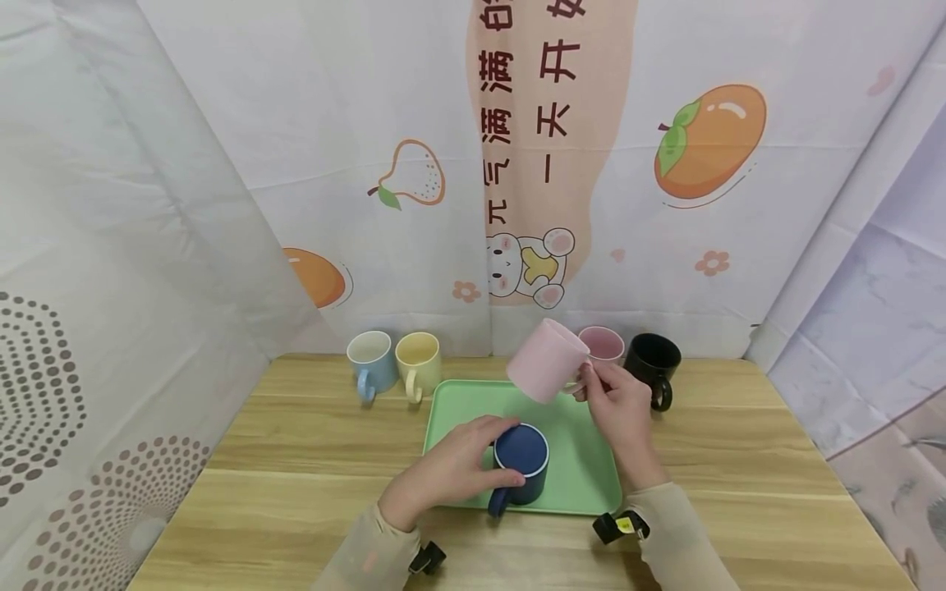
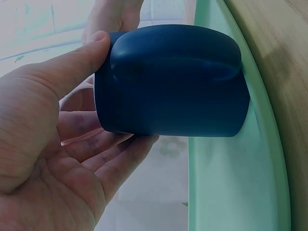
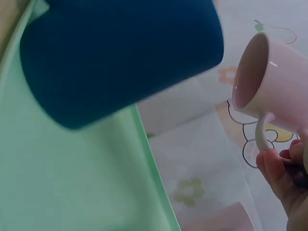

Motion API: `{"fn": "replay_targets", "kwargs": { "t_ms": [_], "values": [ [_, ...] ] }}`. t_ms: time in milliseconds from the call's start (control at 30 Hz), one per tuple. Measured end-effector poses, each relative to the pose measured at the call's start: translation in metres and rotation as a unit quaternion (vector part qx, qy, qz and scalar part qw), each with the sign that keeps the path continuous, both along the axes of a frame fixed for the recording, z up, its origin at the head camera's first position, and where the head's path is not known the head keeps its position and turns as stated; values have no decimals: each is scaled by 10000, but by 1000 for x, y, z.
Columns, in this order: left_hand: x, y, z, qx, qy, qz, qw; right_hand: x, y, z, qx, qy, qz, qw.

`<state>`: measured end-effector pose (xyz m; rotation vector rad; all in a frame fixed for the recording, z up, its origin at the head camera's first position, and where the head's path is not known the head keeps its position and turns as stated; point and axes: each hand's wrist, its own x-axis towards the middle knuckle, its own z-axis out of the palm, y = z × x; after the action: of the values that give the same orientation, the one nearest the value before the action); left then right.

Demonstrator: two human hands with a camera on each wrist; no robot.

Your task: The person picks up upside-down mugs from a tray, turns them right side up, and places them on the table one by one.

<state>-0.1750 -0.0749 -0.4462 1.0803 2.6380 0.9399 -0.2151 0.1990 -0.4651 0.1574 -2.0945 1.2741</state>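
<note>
In the head view, my left hand [image 1: 473, 460] grips a navy mug [image 1: 526, 484] that stands on a green tray [image 1: 591, 484]. Thumb and fingers lie on opposite sides near its top, which shows dark blue ringed in white. The mug's handle faces me. Above the back of the tray, my right hand [image 1: 617, 402] pinches the handle of a pale pink mug [image 1: 543, 361], held tilted in the air. From the right wrist view, this pink mug's [image 3: 293, 82] open mouth faces the tray side. Both mugs are apart from each other.
Behind the tray on the left stand a light blue mug [image 1: 374, 369] and a yellow mug [image 1: 420, 361]. At the back right are another pink mug [image 1: 602, 343], partly hidden, and a black mug [image 1: 650, 361]. A printed curtain [image 1: 414, 271] hangs behind the wooden table [image 1: 310, 460].
</note>
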Motion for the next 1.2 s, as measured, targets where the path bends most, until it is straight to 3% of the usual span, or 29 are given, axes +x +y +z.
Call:
{"fn": "replay_targets", "kwargs": {
  "t_ms": [133,233,400,633,767,1200],
  "values": [
    [-1,0,-1,-2,50,5,10000,1,-7,-1,-551,-398,337,9971],
    [-1,1,-1,-17,47,19,10000,3,-12,-2,-1078,-841,666,9884],
    [-1,1,-2,-40,61,10,10000,7,-23,1,-2143,-1777,1124,9539],
    [-1,1,-2,-67,41,-1,10000,10,-33,2,-3171,-2372,1649,9033],
    [-1,1,-2,-34,-2,11,10000,11,-36,3,-3439,-2688,1839,8807],
    [-1,2,-2,25,-5,23,10000,19,-38,6,-3822,-3156,2475,8325]
  ]
}}
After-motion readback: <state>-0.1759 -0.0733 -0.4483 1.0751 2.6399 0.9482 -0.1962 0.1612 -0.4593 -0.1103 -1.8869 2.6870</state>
